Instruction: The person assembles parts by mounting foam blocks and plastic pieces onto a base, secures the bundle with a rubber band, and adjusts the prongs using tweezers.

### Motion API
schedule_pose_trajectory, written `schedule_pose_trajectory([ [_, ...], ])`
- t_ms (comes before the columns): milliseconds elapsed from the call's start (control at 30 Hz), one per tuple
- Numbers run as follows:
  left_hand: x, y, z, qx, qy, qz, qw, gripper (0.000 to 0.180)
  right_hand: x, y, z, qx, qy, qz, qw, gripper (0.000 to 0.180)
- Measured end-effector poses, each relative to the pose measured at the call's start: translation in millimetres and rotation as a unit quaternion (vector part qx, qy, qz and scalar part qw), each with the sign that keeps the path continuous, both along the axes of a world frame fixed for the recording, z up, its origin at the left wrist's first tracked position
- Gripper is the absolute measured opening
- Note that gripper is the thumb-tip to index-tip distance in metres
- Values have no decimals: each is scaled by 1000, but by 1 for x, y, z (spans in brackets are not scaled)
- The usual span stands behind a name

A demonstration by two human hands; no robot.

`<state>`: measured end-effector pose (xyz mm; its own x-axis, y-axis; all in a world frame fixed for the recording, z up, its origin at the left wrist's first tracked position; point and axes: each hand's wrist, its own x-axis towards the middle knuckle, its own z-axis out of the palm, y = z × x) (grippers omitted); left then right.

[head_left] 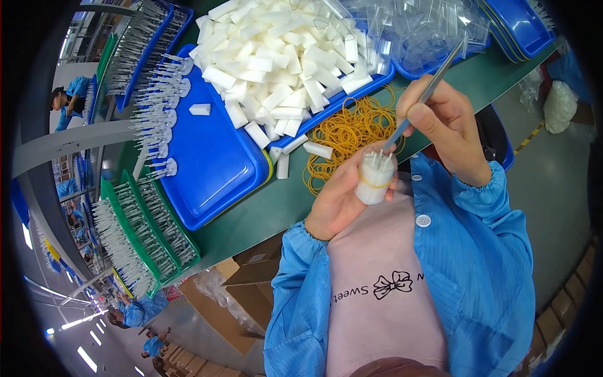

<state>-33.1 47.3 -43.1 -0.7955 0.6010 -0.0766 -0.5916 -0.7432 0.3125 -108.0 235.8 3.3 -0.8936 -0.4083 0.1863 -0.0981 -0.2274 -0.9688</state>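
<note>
My left hand (339,198) is closed around a small white bundle (375,178) with a yellow rubber band round its middle and several thin pale tips standing up from its top. A pair of metal tweezers (433,83) is gripped in my right hand (445,122), slanting down so that its lower end meets or nearly meets the top of the bundle. Beside my hands lies a tangled heap of yellow rubber bands (352,129) on the green table (242,220). A large pile of white foam blocks (276,60) fills a blue tray behind it.
A blue tray (217,169) at left carries a row of finished-looking clusters with thin rods (160,113) and one white block (200,109). Green racks (147,232) of similar rods stand nearer left. Clear plastic pieces (427,31) fill a tray at the back. Cardboard boxes (254,283) stand below the table.
</note>
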Motion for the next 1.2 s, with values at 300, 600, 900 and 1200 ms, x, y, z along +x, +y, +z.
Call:
schedule_pose_trajectory([
  [300, 0, 6, 14, -123, -72, 13, 990, 68, 2, 0, -1, -2, -37, 18, 999, 19],
  [600, 2, 6, 17, -198, -28, 20, 980, 64, 5, -5, 2, 8, -45, 10, 999, 24],
  [900, 5, 7, 16, -295, 96, 65, 948, 65, 7, -8, 0, 13, -96, 59, 994, 22],
  [1200, 10, 11, 20, -452, 139, 146, 869, 65, 12, -9, 2, 125, 62, 8, 990, 15],
])
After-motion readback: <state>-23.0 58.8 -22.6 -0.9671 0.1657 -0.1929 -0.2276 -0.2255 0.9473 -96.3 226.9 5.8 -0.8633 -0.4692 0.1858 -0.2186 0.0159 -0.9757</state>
